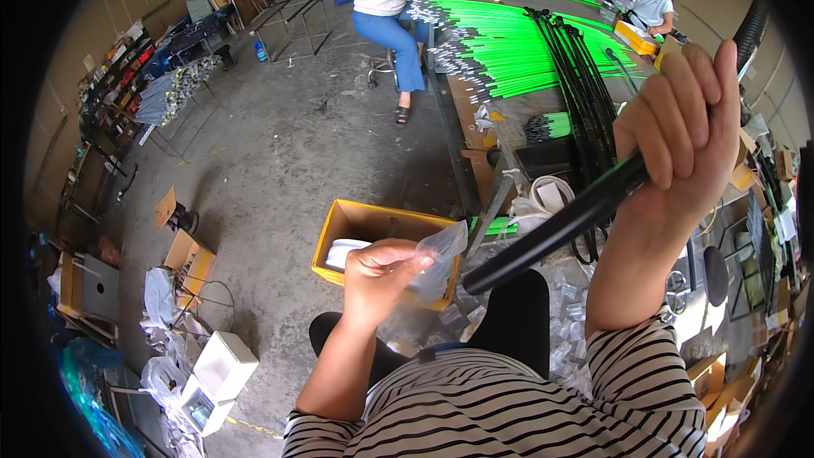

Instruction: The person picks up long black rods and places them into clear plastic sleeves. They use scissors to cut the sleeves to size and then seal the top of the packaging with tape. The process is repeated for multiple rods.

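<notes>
My right hand (682,119), raised at the right, is wrapped round a thick black tube (560,225). One end of the tube slants down toward my lap; its other end rises past my hand to the upper right. Between the thumb and fingers of my left hand (386,276) is a clear plastic sleeve (443,246), held near the tube's lower end but apart from it. Below and behind the sleeve stands a yellow-rimmed box (386,214) with a white item (346,252) inside.
Bright green rods (517,47) and a bundle of black rods (581,76) cover the workbench ahead. A seated person (386,0) works at its left side, others at the far right. Clear plastic pieces (566,314) lie by my legs. A white box (225,365) stands lower left.
</notes>
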Demonstrator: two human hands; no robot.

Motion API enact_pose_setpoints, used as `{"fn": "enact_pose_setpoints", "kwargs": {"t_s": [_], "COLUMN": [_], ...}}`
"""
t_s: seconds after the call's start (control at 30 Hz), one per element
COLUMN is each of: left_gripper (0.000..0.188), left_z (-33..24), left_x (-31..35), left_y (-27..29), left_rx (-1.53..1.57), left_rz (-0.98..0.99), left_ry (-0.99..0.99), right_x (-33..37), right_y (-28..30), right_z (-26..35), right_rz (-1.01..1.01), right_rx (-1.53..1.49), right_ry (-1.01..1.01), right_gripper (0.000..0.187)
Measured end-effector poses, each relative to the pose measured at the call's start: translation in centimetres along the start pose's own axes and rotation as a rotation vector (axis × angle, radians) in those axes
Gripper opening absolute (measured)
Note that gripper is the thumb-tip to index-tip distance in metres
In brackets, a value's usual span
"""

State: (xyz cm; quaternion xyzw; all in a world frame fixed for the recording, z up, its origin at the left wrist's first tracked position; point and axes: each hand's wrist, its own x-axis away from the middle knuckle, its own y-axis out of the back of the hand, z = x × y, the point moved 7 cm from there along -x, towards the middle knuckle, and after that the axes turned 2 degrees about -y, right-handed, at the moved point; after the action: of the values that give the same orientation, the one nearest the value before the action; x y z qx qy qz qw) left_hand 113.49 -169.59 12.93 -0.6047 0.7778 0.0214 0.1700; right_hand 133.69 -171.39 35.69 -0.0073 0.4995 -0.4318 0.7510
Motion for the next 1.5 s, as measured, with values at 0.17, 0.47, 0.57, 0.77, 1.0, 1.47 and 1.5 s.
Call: {"fn": "enact_pose_setpoints", "kwargs": {"t_s": [0.17,0.47,0.57,0.77,1.0,1.47,1.5], "left_gripper": [0.011,0.013,0.015,0.019,0.018,0.016,0.015], "left_z": [-0.4,-1.6,-1.4,-2.2,-3.1,-8.6,-8.9], "left_x": [0.3,0.3,0.0,-0.5,-1.5,-6.0,-6.3], "left_y": [-0.1,-0.2,-0.6,-1.9,-0.7,-1.2,-1.0], "left_rx": [0.005,0.055,0.149,0.189,0.225,0.475,0.472], "left_rz": [0.032,0.051,0.051,0.089,-0.098,-0.084,-0.095], "left_ry": [0.014,0.027,0.054,0.017,-0.035,-0.156,-0.172], "right_x": [-0.9,-1.1,-1.5,-1.7,-1.0,-2.2,-1.8], "right_y": [-0.6,-1.8,-1.8,-2.3,-2.9,-2.3,-1.8], "right_z": [-1.5,-4.1,-5.1,-6.7,-9.6,-10.9,-11.5], "right_rz": [-0.120,-0.164,-0.127,-0.210,-0.225,0.083,0.091], "right_rx": [0.056,0.294,0.269,0.461,0.523,0.905,0.906], "right_ry": [0.055,-0.039,-0.080,-0.102,-0.232,-0.189,-0.262], "right_gripper": [0.032,0.033,0.034,0.041,0.039,0.032,0.031]}}
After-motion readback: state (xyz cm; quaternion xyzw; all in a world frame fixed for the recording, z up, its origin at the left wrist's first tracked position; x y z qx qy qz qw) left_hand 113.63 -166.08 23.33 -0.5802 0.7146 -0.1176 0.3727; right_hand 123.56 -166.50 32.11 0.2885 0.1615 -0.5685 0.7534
